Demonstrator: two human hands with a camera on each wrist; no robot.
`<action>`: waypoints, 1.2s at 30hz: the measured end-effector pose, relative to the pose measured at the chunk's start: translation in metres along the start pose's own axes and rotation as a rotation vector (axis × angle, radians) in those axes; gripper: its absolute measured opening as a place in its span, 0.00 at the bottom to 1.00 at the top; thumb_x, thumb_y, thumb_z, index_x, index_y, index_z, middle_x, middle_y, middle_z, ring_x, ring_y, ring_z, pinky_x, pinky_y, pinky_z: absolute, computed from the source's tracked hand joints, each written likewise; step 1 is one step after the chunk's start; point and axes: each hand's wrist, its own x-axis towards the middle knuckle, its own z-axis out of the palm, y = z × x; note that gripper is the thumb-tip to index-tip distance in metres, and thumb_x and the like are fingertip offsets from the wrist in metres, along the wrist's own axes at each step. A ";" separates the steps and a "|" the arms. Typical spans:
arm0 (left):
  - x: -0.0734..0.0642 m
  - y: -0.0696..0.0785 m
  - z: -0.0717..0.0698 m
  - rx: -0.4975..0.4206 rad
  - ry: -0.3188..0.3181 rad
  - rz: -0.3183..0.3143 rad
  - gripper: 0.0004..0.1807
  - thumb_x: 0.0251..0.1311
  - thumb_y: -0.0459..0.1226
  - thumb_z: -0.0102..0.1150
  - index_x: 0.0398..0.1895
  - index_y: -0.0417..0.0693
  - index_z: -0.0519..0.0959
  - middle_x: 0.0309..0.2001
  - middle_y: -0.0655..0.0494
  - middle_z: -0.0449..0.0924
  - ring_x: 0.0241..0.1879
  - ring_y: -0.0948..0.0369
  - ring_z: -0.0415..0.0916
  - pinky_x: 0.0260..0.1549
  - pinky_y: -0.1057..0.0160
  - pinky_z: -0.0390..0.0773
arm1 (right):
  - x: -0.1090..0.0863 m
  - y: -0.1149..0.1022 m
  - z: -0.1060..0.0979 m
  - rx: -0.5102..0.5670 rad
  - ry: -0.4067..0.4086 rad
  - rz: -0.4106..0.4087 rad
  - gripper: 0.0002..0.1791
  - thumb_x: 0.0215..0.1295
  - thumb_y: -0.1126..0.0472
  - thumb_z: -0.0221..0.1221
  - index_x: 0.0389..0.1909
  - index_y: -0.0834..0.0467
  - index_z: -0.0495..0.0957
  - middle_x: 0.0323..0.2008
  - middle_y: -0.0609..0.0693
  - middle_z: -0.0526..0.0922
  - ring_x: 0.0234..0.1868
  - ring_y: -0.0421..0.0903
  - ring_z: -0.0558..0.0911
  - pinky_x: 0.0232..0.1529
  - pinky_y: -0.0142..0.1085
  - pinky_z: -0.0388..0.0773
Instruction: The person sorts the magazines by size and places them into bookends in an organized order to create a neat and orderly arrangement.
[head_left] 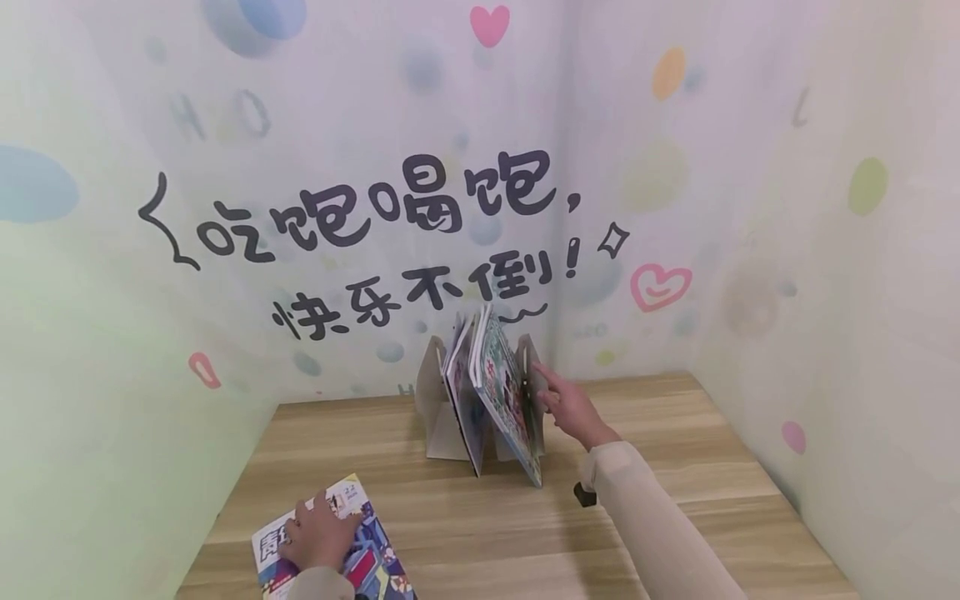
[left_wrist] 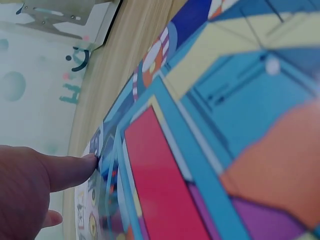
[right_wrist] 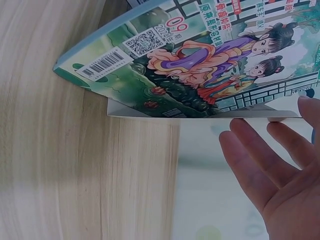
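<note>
My left hand (head_left: 321,533) rests on the colourful cover of a magazine (head_left: 375,546) at the front left. In the left wrist view the thumb (left_wrist: 72,172) meets the cover near its edge. At the back centre a beige book stand (head_left: 442,417) holds several thin magazines, leaning to the left at the top. My right hand (head_left: 573,412) pinches the stand's right panel (right_wrist: 200,114), fingers outside, thumb tip over its edge. Beside this panel stands a magazine with a green illustrated cover (right_wrist: 200,65), barcode and QR code showing.
A small black object (head_left: 585,495) lies on the wood-grain table (head_left: 480,533), close to the right sleeve. Behind the stand rises a pale wall (head_left: 420,100) with dark lettering, dots and hearts. Side walls (head_left: 885,350) bound the table left and right.
</note>
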 end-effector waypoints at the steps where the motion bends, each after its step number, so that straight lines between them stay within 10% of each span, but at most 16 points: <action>1: 0.000 -0.002 0.000 0.004 0.006 -0.005 0.47 0.46 0.49 0.70 0.66 0.36 0.61 0.60 0.26 0.53 0.59 0.26 0.50 0.51 0.21 0.48 | 0.000 0.000 0.000 -0.001 -0.002 0.004 0.30 0.74 0.63 0.52 0.74 0.44 0.60 0.49 0.59 0.76 0.36 0.53 0.80 0.21 0.38 0.75; 13: 0.001 -0.018 -0.009 -0.029 -0.007 -0.068 0.49 0.46 0.49 0.71 0.67 0.36 0.57 0.61 0.25 0.48 0.60 0.24 0.44 0.50 0.17 0.35 | -0.002 -0.002 -0.001 0.002 -0.004 0.012 0.30 0.74 0.62 0.52 0.74 0.43 0.60 0.51 0.59 0.76 0.38 0.53 0.81 0.23 0.37 0.76; 36: 0.003 -0.035 -0.029 -0.107 0.038 -0.147 0.50 0.41 0.40 0.74 0.69 0.39 0.57 0.66 0.23 0.41 0.58 0.23 0.46 0.50 0.22 0.51 | -0.001 -0.001 -0.001 0.015 -0.018 0.029 0.30 0.74 0.60 0.51 0.74 0.41 0.59 0.55 0.61 0.74 0.43 0.59 0.81 0.25 0.38 0.77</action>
